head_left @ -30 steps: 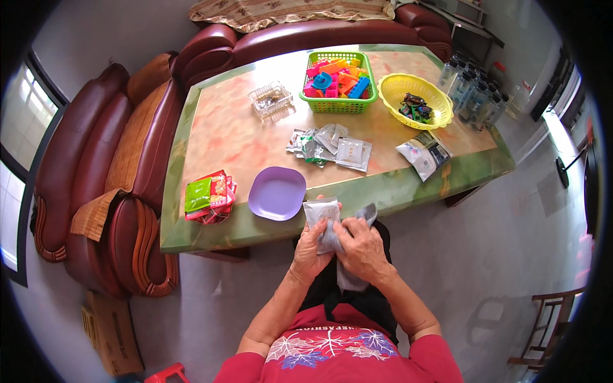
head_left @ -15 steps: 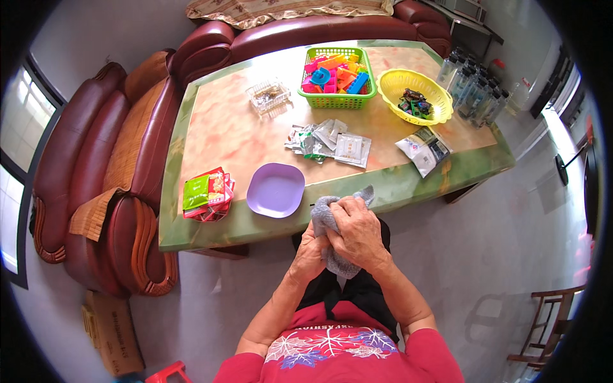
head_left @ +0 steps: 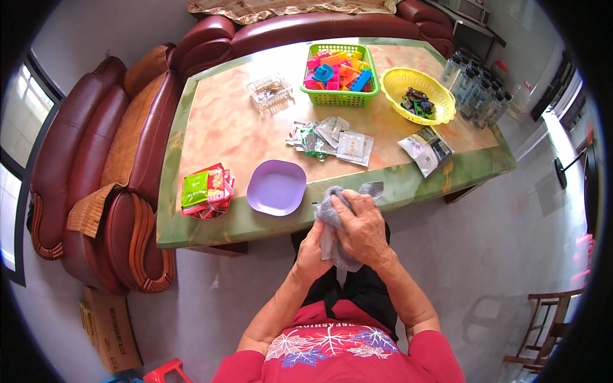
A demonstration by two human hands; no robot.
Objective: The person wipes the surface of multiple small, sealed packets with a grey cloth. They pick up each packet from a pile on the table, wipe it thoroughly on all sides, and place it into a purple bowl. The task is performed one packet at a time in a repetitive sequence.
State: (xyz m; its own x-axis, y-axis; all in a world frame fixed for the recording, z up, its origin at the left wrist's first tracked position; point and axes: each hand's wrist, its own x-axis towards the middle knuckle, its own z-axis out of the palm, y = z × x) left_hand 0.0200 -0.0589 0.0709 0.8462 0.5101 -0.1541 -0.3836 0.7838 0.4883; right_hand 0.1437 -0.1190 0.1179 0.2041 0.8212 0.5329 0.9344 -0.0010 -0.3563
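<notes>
Just off the table's front edge, my right hand [head_left: 364,230] is closed over a bunched grey cloth [head_left: 348,260], with one corner sticking out on the far side. My left hand [head_left: 310,254] grips a whitish flat thing [head_left: 327,241] from below, against the cloth. Most of that thing is covered by the cloth and fingers, so its kind is unclear. To the left of my hands lies an empty purple dish [head_left: 276,187]. Beyond them, several silver and white sachets [head_left: 332,139] are piled on the table.
The green-bordered table [head_left: 255,231] holds red and green packets [head_left: 207,191], a clear tray [head_left: 269,93], a green basket of colourful blocks [head_left: 341,97], a yellow bowl [head_left: 399,80], a white-and-dark packet [head_left: 426,150] and several clear bottles [head_left: 479,96]. Maroon sofas [head_left: 102,147] stand left and behind.
My right hand and the cloth have shifted slightly right, and the left hand has turned, so a whitish flat thing now shows between them. The cloth's far corner has spread out.
</notes>
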